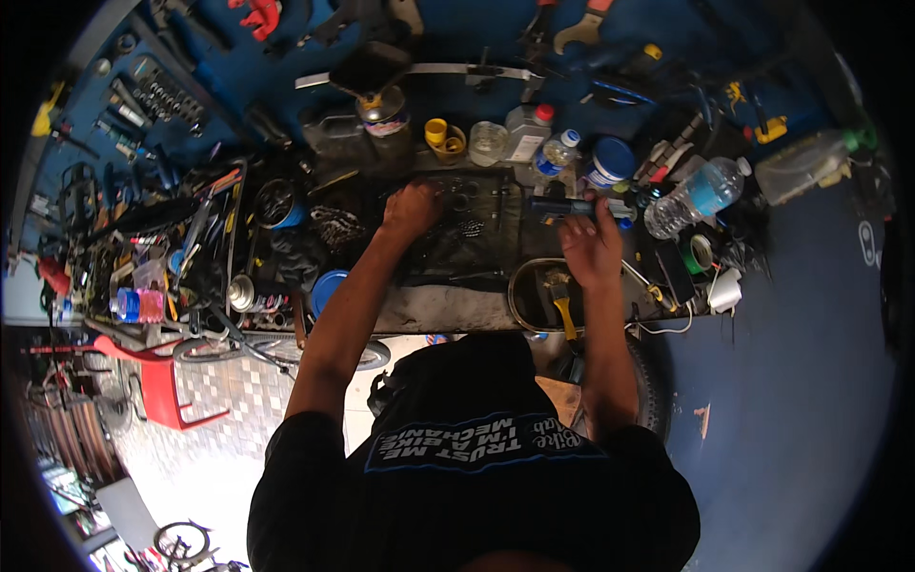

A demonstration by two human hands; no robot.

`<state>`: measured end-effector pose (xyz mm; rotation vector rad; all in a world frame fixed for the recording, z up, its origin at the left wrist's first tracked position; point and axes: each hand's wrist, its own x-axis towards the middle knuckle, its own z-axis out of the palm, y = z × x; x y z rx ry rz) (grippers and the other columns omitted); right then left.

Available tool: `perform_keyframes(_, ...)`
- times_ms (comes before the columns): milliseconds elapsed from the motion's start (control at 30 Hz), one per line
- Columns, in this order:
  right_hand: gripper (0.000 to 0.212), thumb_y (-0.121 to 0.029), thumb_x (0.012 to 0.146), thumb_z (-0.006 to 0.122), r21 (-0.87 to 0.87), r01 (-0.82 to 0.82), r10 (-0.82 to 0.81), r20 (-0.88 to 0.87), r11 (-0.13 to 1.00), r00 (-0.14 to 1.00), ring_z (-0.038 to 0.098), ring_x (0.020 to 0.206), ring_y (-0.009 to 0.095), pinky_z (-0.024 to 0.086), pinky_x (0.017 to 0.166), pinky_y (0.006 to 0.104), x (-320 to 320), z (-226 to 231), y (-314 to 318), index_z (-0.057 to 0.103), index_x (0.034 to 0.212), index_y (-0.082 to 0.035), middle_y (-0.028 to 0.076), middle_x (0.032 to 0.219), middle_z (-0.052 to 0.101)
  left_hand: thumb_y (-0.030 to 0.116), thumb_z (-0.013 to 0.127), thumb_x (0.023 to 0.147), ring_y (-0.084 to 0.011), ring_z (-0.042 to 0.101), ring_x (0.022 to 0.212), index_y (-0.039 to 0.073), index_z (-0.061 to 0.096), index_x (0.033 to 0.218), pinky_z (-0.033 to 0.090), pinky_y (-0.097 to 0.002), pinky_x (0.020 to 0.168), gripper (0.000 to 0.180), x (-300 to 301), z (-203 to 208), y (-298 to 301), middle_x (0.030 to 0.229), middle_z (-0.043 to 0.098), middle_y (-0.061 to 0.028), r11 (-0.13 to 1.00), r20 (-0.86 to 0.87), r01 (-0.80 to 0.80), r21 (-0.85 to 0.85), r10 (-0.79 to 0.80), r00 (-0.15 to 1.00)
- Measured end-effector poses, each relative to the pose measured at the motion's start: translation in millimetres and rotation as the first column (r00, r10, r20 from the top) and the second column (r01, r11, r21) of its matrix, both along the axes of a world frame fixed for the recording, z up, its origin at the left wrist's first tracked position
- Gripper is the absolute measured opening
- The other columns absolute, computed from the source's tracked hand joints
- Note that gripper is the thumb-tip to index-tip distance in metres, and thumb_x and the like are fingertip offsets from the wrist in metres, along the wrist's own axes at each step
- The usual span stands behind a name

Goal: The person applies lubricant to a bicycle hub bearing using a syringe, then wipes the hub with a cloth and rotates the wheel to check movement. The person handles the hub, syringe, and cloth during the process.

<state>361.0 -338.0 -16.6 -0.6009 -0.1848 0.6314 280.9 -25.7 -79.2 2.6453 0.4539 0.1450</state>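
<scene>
My left hand is closed over the left part of a dark tray-like work surface; whatever its fingers hold, if anything, is hidden. Small metal parts lie on that surface to its right. My right hand is at the right side of the bench, its thumb across a dark cylindrical tool with a bluish tint, which lies crosswise at the fingertips. Nearer me, below that hand, a brush with a yellow handle rests in a round pan.
Bottles, including a clear one, and a blue-and-white tub line the back and right. A bicycle chain and a blue lid lie left. Tools crowd the bench's left end; wrenches hang behind. A red stand is lower left.
</scene>
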Motion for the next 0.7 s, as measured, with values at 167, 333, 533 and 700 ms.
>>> perform_keyframes(167,0.047,-0.05,0.107,0.052,-0.072,0.136,-0.132,0.054,0.988,0.99,0.059,0.08,0.016,0.047,0.081,0.0333,-10.8,14.5,12.8,0.063,0.127,-0.008,-0.002,0.083,0.061,0.028,0.068,0.092,-0.0384,0.07,0.109,0.02,0.076,0.118,0.056,-0.051,0.096,0.028,15.7,-21.1,2.4,0.122,0.07,-0.0151,0.996,-0.079,0.064,0.063,-0.059,0.995)
perform_keyframes(333,0.053,-0.048,0.106,0.054,-0.038,0.09,-0.082,0.182,0.995,0.98,0.065,0.093,0.021,0.051,0.09,0.0372,-6.7,15.5,12.7,0.059,0.131,-0.003,0.006,0.099,0.068,0.021,0.065,0.092,-0.0376,0.068,0.114,0.018,0.074,0.116,0.056,-0.051,0.096,0.026,31.6,-31.6,10.1,0.126,0.066,-0.0134,0.989,-0.112,0.099,0.108,-0.087,0.99)
perform_keyframes(533,0.039,-0.031,0.106,0.062,-0.125,0.153,-0.125,0.21,0.98,0.97,0.071,0.101,0.023,0.058,0.087,0.04,0.9,17.1,13.8,0.06,0.134,-0.004,0.008,0.101,0.071,0.016,0.065,0.09,-0.0389,0.07,0.11,0.012,0.07,0.117,0.057,-0.0518,0.092,0.028,36.1,-44.4,13.6,0.126,0.065,-0.0157,0.989,-0.066,0.075,0.127,-0.067,0.996)
perform_keyframes(700,0.036,-0.029,0.107,0.059,-0.104,0.093,-0.075,0.165,0.99,0.983,0.069,0.097,0.023,0.058,0.089,0.0421,-3.7,28.0,31.8,0.059,0.135,-0.006,0.008,0.104,0.068,0.017,0.067,0.09,-0.0395,0.07,0.108,0.008,0.072,0.112,0.057,-0.0521,0.092,0.024,37.4,-31.2,8.0,0.129,0.062,-0.0172,0.991,-0.116,0.07,0.111,-0.057,0.992)
